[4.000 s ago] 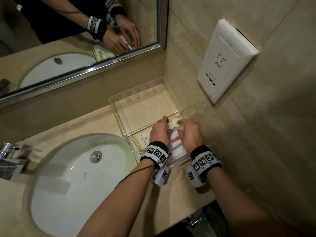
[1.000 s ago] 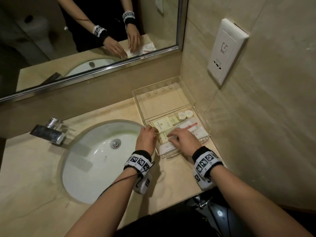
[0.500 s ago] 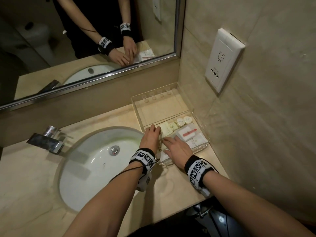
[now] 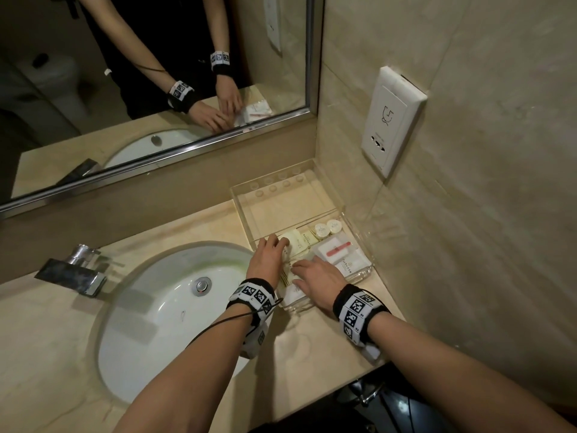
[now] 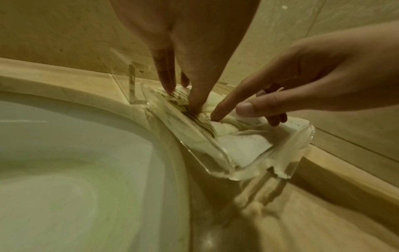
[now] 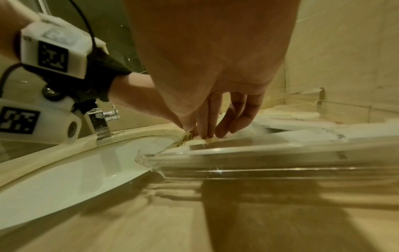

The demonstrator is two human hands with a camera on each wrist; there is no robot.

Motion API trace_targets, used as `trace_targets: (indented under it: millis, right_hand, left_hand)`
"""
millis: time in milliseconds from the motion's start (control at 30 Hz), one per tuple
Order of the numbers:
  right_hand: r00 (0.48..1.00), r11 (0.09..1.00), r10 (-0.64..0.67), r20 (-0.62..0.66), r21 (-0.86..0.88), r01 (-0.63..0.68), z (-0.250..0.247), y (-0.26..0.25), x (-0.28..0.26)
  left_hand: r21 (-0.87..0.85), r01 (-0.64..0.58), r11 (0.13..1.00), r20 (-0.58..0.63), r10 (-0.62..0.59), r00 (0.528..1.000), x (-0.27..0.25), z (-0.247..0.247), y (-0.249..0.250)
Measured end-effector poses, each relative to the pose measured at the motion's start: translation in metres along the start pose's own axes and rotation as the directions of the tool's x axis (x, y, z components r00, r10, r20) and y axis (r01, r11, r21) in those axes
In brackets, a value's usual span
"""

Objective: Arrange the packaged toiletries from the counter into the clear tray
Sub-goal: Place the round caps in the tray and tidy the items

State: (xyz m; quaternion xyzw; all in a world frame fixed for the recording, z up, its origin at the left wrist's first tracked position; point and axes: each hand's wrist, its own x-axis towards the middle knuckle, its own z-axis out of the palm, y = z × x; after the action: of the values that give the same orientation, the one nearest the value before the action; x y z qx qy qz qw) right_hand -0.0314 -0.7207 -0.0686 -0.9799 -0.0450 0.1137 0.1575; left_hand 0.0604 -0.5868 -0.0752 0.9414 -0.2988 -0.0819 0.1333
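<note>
The clear tray sits on the counter in the corner by the side wall. Its near compartment holds two small round white tubs, pale yellow packets, a white sachet with a red item and a white packet. My left hand lies over the tray's left side, its straight fingers pressing a striped packet and the yellow ones. My right hand touches the same packets with its index fingertip, thumb apart. The tray's front wall fills the right wrist view.
A white sink lies directly left of the tray, with a chrome faucet at its far left. A mirror runs behind. A white wall socket is on the side wall above the tray. The counter edge is near my wrists.
Four seconds ago both hands were at the round tubs. Since one second ago the left hand has slid from the tray's left rim onto the yellow packets; the right hand stays on the near-left packets.
</note>
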Motion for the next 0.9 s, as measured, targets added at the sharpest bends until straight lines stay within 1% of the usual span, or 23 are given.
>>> trace_targets:
  millis: [100, 200, 300, 467, 533, 633, 733, 800, 900]
  right_hand:
    - [0.998, 0.999, -0.017, -0.056, 0.049, 0.019, 0.000, 0.005, 0.000]
    - [0.992, 0.997, -0.027, -0.121, 0.064, 0.035, 0.002, 0.008, -0.001]
    - [0.980, 0.992, 0.063, -0.187, 0.123, -0.040, -0.002, 0.013, -0.003]
    - [0.948, 0.972, 0.206, -0.244, 0.164, -0.169, -0.012, 0.027, -0.007]
    - [0.930, 0.968, 0.220, -0.294, 0.183, -0.172, -0.014, 0.031, -0.009]
    - [0.900, 0.950, 0.260, -0.351, 0.259, -0.173, -0.015, 0.035, -0.008]
    - [0.873, 0.890, 0.383, -0.301, 0.374, -0.262, -0.014, 0.043, 0.000]
    - [0.884, 0.872, 0.406, -0.234, 0.390, -0.297, -0.012, 0.049, 0.006]
    - [0.905, 0.873, 0.399, -0.148, 0.364, -0.325, -0.014, 0.053, 0.009]
  left_hand:
    - [0.024, -0.079, 0.997, 0.022, 0.078, 0.997, 0.002, -0.002, -0.002]
    - [0.019, -0.092, 0.996, 0.044, 0.091, 0.995, 0.003, -0.002, -0.006]
    - [-0.010, -0.079, 0.997, 0.047, 0.079, 0.996, 0.001, 0.000, -0.010]
    - [-0.014, -0.091, 0.996, 0.020, 0.091, 0.996, 0.002, -0.004, -0.007]
    - [-0.005, -0.096, 0.995, 0.018, 0.096, 0.995, 0.003, -0.004, -0.006]
    - [0.014, -0.094, 0.996, 0.021, 0.093, 0.995, 0.004, -0.003, -0.006]
    - [0.012, -0.082, 0.997, 0.052, 0.082, 0.995, 0.005, -0.003, -0.005]
    - [0.014, -0.084, 0.996, 0.050, 0.083, 0.995, 0.005, -0.003, -0.005]
    - [0.021, -0.084, 0.996, 0.025, 0.083, 0.996, 0.004, -0.004, -0.003]
